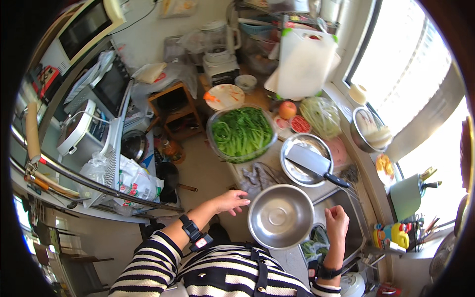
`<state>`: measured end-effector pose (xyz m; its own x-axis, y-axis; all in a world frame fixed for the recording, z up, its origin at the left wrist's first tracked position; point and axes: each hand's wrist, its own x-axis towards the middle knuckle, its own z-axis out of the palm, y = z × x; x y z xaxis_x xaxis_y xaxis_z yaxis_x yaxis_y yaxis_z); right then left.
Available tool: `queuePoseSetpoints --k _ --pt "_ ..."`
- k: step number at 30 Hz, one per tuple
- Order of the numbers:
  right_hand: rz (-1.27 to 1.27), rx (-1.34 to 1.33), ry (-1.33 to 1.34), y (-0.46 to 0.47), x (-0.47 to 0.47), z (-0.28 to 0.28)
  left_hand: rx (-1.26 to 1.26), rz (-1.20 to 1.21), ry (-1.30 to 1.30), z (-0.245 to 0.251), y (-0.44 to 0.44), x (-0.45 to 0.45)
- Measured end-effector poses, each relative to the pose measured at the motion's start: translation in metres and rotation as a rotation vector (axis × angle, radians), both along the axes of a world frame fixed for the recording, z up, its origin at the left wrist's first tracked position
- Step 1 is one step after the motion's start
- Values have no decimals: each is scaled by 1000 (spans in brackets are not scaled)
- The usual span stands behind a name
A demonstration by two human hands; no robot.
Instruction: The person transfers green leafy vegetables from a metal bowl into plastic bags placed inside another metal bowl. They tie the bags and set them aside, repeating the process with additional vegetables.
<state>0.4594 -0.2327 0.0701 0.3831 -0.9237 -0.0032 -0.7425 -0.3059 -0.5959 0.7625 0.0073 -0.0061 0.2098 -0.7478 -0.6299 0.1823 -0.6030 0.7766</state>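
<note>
An empty stainless steel bowl sits in front of me at the near end of the counter, between my two hands. My left hand is just left of its rim, fingers apart and nothing in them. To the right of the bowl, over the sink, my right hand has its fingers curled together, with nothing seen in them. A cleaver lies across a second steel bowl, its black handle past the rim. Below my right hand, a plastic bag of greens is partly hidden by the bowl and forearm.
Beyond the bowls stand a clear tub of cut leafy greens, an apple, a small bowl of red pieces and bagged cabbage. A grey cloth lies near my left hand. A knife block stands by the window.
</note>
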Motion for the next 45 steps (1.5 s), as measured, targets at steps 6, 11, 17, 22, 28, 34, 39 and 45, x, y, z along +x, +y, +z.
queuePoseSetpoints --k 6,11,17,22,28,34,39,45 --pt "214 219 -284 81 95 15 -32 96 12 4 56 75" --pt "303 495 -359 139 196 10 -80 275 27 6 115 150" --pt "491 519 -338 188 304 10 -103 498 15 7 181 225" --pt "638 563 -290 215 363 23 -151 626 10 8 219 259" --pt "748 600 -276 224 422 30 -197 782 36 7 244 284" --pt "888 605 -296 215 486 22 -214 879 -26 17 245 322" --pt "851 647 -312 186 533 31 -207 922 -71 33 222 369" --pt "833 641 -325 143 557 38 -297 974 -146 41 175 417"
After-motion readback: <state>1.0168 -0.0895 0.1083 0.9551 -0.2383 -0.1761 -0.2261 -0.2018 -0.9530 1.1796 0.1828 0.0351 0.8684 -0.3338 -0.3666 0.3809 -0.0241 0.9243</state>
